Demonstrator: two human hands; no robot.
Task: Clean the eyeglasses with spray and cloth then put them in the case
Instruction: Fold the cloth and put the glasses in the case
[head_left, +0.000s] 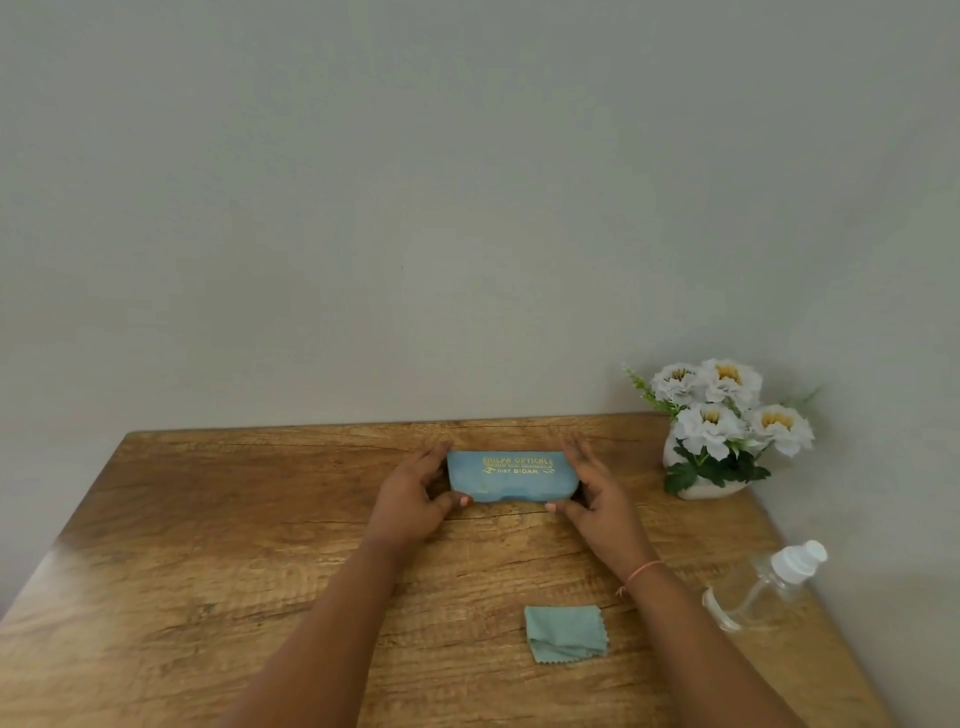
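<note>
Fingers (432, 459) left hand (410, 501), right hand (597, 496) clasp case (511, 475) ends.

A wooden table (208, 571) with a strong brown grain stands pushed against a plain pale wall (415, 208). At its far right corner sits a small white pot (701, 491) of white flowers (727, 410) with yellow centres and dark green leaves.
</note>
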